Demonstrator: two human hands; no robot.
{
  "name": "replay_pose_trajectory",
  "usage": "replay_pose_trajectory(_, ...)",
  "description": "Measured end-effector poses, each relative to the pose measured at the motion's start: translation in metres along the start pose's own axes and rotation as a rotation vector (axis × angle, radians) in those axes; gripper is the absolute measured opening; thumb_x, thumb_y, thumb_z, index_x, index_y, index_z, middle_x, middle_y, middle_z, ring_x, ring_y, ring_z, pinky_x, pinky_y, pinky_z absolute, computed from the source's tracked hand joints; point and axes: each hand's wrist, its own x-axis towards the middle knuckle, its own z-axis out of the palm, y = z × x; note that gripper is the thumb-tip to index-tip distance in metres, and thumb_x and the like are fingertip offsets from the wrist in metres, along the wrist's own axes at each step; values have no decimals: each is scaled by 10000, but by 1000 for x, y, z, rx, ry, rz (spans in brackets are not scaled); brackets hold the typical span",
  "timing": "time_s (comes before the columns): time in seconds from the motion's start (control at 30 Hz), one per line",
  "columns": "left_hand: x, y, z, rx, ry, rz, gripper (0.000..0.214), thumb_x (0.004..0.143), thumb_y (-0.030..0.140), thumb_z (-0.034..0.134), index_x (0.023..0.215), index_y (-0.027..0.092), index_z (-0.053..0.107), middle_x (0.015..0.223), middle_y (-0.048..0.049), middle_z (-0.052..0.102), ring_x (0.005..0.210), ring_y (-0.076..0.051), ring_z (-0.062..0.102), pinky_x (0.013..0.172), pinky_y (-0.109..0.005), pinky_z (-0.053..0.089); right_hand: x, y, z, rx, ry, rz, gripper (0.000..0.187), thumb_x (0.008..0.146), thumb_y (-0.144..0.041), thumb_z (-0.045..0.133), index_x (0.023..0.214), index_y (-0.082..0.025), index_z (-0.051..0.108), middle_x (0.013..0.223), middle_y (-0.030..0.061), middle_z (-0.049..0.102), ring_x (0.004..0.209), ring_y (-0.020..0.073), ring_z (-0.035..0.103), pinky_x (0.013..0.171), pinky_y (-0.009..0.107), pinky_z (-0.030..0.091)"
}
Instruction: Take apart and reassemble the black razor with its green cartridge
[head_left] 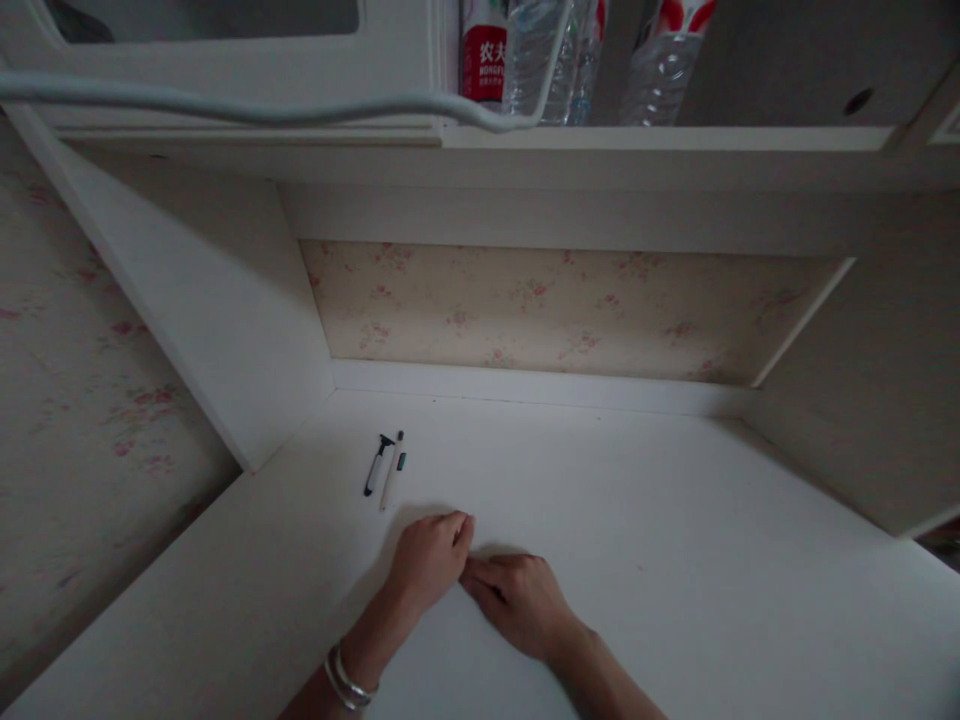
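Note:
My left hand point(429, 557) and my right hand point(517, 597) rest close together on the white desk point(675, 560), fingertips touching at about the middle. Both have their fingers curled and pinched; what they hold, if anything, is hidden between them. A bracelet sits on my left wrist. Just beyond my left hand lie pen parts: a dark pen cap or body point(374, 466), a pale thin pen barrel point(391, 471) and a tiny green piece point(402, 461).
The desk sits in a white alcove with flowered wallpaper point(540, 310) behind. A shelf above carries plastic water bottles point(540, 55). A grey cable point(225, 105) runs across the shelf front. A side panel closes off the left.

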Motion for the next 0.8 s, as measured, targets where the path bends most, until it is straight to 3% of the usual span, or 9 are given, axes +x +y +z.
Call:
replay_pose_trajectory(0.1, 9, -23, -9, 39, 116, -164, 405, 945, 385, 319, 771, 212, 641, 725, -42, 697, 692, -171, 639, 611, -259, 349, 0, -1, -3, 31, 9, -5, 293, 971, -315, 395, 1010, -301, 684, 891, -18, 715, 799, 158, 646, 719, 225, 417)
replay_pose_trajectory(0.23, 18, -56, -20, 44, 267, -357, 341, 933, 351, 350, 856, 215, 652, 844, -50, 707, 729, -179, 634, 631, -260, 371, 0, -1, -2, 16, 13, 14, 295, 970, -318, 400, 969, -292, 694, 862, -20, 715, 793, 158, 645, 698, 220, 412)
replay_pose_trajectory(0.37, 24, -87, -22, 111, 422, -397, 276, 893, 242, 388, 958, 174, 649, 979, -88, 673, 896, -204, 614, 758, -273, 420, 0, 0, 0, 3, 37, 18, 306, 972, -312, 399, 909, -277, 696, 820, -25, 706, 766, 143, 641, 683, 207, 403)
replay_pose_trajectory(0.6, 25, -117, -14, 312, 363, -530, 343, 880, 275, 397, 1068, 103, 627, 987, -152, 637, 868, -257, 604, 764, -335, 445, 0, -1, 2, -35, 54, 35, 331, 972, -310, 396, 838, -255, 694, 775, -19, 695, 742, 140, 631, 655, 205, 385)
replay_pose_trajectory(0.8, 22, -116, -14, 348, 320, -509, 328, 887, 237, 364, 892, 111, 666, 901, -146, 625, 794, -253, 604, 708, -330, 440, -1, -2, 0, -41, 64, 30, 309, 967, -295, 404, 840, -260, 683, 758, -31, 684, 715, 130, 626, 632, 204, 373)
